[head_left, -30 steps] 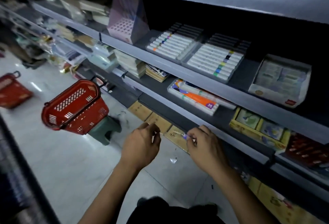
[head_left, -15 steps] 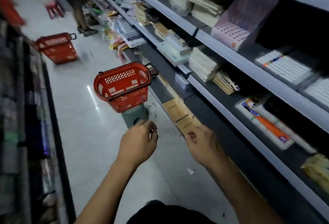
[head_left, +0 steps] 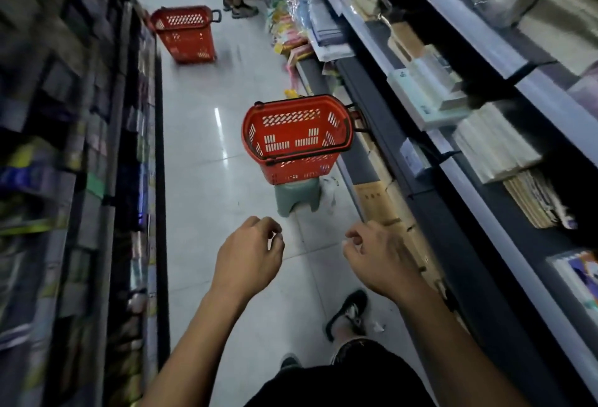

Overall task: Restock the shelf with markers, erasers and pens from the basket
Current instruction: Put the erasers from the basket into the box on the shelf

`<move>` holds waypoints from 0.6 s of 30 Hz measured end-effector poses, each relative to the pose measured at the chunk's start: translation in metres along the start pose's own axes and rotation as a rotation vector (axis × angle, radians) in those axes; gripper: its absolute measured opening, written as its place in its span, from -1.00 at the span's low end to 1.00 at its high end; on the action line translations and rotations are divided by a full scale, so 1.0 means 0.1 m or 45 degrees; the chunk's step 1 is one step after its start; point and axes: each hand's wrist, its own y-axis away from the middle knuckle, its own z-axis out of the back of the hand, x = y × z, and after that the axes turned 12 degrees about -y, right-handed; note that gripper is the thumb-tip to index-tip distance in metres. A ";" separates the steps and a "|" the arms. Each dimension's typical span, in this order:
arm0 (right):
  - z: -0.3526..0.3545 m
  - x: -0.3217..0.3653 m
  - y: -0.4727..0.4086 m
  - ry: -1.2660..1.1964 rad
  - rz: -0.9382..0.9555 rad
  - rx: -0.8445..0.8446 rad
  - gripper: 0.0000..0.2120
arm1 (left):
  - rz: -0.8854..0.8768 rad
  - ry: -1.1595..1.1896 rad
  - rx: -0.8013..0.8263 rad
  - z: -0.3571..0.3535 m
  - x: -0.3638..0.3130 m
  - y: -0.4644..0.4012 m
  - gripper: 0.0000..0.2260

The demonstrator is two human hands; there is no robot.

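Both hands hang apart over the floor, holding nothing that can be made out. The left hand (head_left: 247,253) has its fingers loosely curled, touching nothing. The right hand (head_left: 377,256) is curled likewise; a small pale speck at its fingertips is too blurred to identify. Bare floor (head_left: 200,180) lies ahead and left of the hands. Beyond them the red basket (head_left: 296,138) sits on a green stool (head_left: 296,196); its contents cannot be seen. The shelf (head_left: 469,180) edge runs along the right of the right hand. Far off stands a second basket (head_left: 182,33).
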 end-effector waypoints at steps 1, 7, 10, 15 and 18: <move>0.01 -0.01 -0.15 -0.004 0.012 0.013 -0.72 | 0.012 0.005 0.004 -0.02 -0.01 -0.12 -0.82; 0.21 -0.11 -1.23 -0.046 0.073 0.066 -0.76 | 0.067 -0.013 0.027 -0.09 -0.21 -1.02 -0.83; 0.39 -0.14 -1.75 -0.070 0.099 0.093 -0.76 | 0.083 -0.061 0.059 -0.07 -0.39 -1.50 -0.81; 0.67 -0.13 -2.57 -0.042 0.150 0.179 -0.77 | 0.157 -0.056 0.105 -0.05 -0.61 -2.14 -0.79; 0.75 -0.04 -3.01 -0.045 0.192 0.222 -0.77 | 0.208 -0.068 0.119 -0.02 -0.62 -2.43 -0.80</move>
